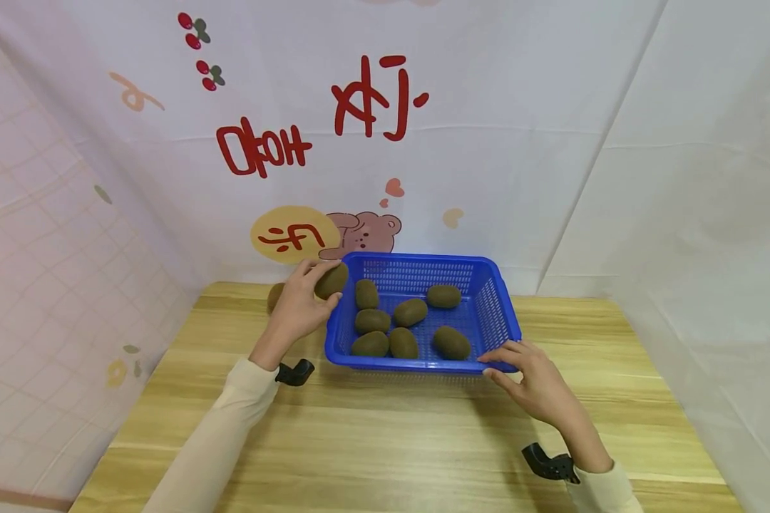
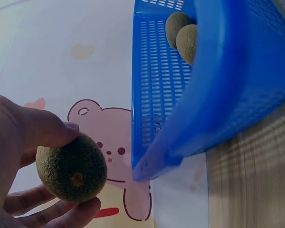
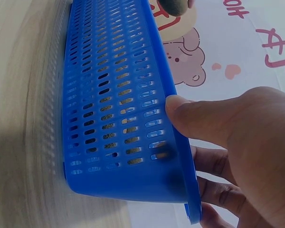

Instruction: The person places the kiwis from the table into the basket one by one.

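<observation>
My left hand (image 1: 301, 303) holds a brown fuzzy kiwi (image 1: 331, 281) between thumb and fingers, at the left rim of a blue plastic basket (image 1: 417, 365). In the left wrist view the kiwi (image 2: 72, 168) shows its stem end, raised beside the basket's outer wall (image 2: 247, 95). Several more kiwis (image 1: 411, 312) lie inside the basket, mostly toward its left half. At the front right corner, my right hand (image 1: 539, 381) pinches the rim, thumb outside and fingers over the inner side. The right wrist view shows that thumb on the rim (image 3: 168, 80).
Another kiwi (image 1: 274, 296) sits on the wooden table (image 1: 372, 442) left of the basket, partly hidden behind my left hand. A white printed cloth (image 1: 488, 178) hangs right behind the table, with more cloth at both sides. Each wrist wears a black mount (image 1: 548, 464).
</observation>
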Tool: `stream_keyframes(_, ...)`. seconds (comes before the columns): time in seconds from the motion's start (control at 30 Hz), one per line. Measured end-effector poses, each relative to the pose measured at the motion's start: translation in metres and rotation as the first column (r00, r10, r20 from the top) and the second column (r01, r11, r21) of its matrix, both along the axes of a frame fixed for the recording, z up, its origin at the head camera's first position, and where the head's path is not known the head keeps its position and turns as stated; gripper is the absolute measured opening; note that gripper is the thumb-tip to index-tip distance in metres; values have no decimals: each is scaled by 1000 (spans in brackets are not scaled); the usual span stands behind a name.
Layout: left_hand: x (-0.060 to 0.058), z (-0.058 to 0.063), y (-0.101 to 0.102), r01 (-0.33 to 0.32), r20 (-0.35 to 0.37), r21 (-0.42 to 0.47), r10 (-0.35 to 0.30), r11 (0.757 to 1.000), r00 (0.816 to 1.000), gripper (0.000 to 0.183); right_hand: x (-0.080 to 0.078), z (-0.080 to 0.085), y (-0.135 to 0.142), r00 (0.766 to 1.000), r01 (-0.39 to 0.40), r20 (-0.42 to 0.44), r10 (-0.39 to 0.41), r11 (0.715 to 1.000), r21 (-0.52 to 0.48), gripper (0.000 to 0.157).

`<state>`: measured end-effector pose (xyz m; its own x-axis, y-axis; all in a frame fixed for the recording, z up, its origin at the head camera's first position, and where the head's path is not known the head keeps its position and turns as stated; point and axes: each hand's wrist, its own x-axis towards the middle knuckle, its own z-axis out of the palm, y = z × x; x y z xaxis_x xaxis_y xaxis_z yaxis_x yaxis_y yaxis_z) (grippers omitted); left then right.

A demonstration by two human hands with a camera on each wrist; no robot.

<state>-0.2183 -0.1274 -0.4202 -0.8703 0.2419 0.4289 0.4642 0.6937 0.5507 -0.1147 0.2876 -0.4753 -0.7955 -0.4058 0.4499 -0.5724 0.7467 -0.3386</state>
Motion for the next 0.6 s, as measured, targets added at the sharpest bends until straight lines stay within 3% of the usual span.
stream_keyframes(0.6,-21,6,34,61,51,13,-62,998,997,57,0,2,-1,1000,22,13,-22,1000,5,25)
